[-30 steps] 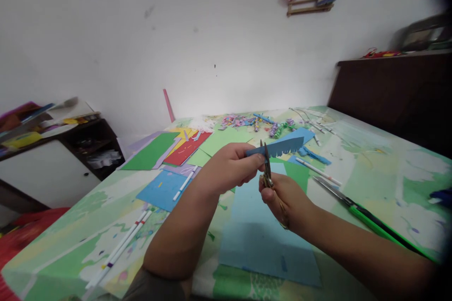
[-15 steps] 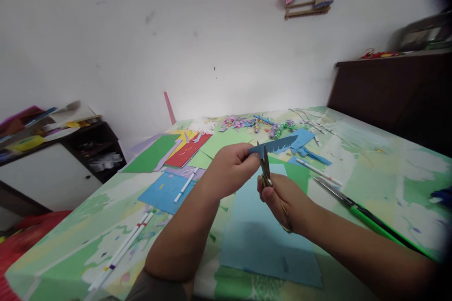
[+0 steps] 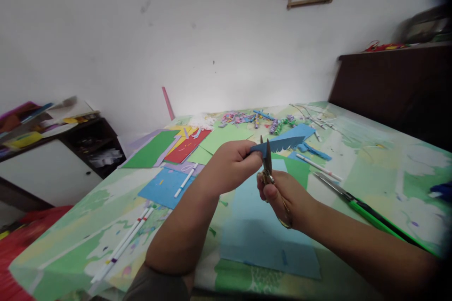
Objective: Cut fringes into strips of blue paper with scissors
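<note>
My left hand (image 3: 237,163) pinches one end of a blue paper strip (image 3: 285,143), whose lower edge is cut into a fringe. In my right hand (image 3: 282,197) is a pair of gold-handled scissors (image 3: 268,162); the blades point up, a little apart, at the strip close to my left fingertips. Below both hands a light blue sheet (image 3: 264,233) lies on the table, with a green sheet (image 3: 296,169) partly under it. Several cut blue pieces (image 3: 316,151) lie past the strip's far end.
Large scissors with green handles (image 3: 370,216) lie right of my right hand. Coloured sheets (image 3: 189,146) and white sticks (image 3: 127,240) spread to the left. Paper scraps (image 3: 236,117) and curled paper pieces (image 3: 278,125) lie near the wall. A dark cabinet (image 3: 391,89) stands at the right.
The scissor blades have spread slightly apart and stand a bit further along the strip, away from my left fingers. My hands keep nearly the same place; the view has shifted slightly.
</note>
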Available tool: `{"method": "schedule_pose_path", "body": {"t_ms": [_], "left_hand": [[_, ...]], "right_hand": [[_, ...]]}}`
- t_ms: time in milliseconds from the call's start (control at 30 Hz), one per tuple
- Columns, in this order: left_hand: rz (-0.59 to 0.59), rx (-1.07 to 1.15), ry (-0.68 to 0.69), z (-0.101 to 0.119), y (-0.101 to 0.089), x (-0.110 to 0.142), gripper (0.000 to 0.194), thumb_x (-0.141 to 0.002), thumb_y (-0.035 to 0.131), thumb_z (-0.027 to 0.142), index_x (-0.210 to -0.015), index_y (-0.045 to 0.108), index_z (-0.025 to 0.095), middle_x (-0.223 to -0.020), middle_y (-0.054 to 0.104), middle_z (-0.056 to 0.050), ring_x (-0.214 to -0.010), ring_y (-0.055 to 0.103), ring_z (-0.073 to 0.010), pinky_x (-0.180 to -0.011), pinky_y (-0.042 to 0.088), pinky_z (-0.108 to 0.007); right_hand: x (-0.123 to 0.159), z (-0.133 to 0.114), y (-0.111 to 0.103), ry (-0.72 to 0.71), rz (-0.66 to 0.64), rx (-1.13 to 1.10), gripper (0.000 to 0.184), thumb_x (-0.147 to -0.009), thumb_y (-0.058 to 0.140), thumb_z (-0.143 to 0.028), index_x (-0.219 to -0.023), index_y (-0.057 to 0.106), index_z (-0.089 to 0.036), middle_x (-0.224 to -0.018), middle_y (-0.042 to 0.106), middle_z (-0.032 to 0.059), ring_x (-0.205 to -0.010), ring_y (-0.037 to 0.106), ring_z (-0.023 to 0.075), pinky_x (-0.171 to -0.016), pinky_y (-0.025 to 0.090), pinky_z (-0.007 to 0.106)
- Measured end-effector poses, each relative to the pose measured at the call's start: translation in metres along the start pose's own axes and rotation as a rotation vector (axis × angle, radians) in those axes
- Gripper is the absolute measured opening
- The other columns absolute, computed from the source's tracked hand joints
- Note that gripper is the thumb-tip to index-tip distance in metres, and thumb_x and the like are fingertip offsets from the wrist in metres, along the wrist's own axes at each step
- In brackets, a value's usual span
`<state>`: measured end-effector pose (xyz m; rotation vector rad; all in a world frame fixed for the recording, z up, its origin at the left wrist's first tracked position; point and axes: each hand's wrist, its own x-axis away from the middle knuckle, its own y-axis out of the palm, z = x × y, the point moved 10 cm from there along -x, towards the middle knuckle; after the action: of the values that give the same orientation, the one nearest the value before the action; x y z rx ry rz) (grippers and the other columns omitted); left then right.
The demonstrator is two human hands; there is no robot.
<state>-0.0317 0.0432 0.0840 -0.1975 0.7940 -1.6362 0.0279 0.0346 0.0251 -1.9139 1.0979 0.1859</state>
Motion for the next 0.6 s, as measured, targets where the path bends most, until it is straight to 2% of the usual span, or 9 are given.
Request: {"method": "schedule_pose_path", "body": {"t_ms": [167,333,600], "left_hand": [[-0.028,0.068,-0.027,-0.001,0.003,0.001,0.019,-0.071,0.041,0.018,-0.051,0.041,0.017,-0.040,0.035,0.009,-0.038,0.030,-0.0042,-0.041,0.024,-0.019],[-0.003,0.061,-0.067,-0.004,0.002,-0.001,0.021,-0.071,0.040,0.018,-0.050,0.037,0.017,-0.040,0.034,0.008,-0.040,0.030,-0.0049,-0.043,0.024,-0.020],[0.097,-0.105,0.067,0.004,-0.008,-0.001,0.022,-0.071,0.041,0.017,-0.050,0.035,0.016,-0.048,0.030,0.007,-0.046,0.030,-0.0055,-0.045,0.024,-0.020]], "right_hand": [[-0.001,-0.001,0.000,-0.001,0.012,0.007,0.061,-0.079,0.006,-0.069,-0.060,0.036,-0.020,-0.055,0.041,-0.0017,-0.049,0.035,0.0104,-0.048,0.029,0.025],[-0.004,-0.002,-0.005,0.004,0.025,0.046,0.058,-0.081,0.008,-0.067,-0.060,0.035,-0.020,-0.054,0.039,-0.0021,-0.049,0.034,0.0106,-0.047,0.027,0.025],[-0.002,0.000,-0.005,0.031,0.022,0.107,0.058,-0.081,0.008,-0.068,-0.061,0.035,-0.021,-0.054,0.040,-0.0005,-0.049,0.033,0.0123,-0.046,0.023,0.027]]}}
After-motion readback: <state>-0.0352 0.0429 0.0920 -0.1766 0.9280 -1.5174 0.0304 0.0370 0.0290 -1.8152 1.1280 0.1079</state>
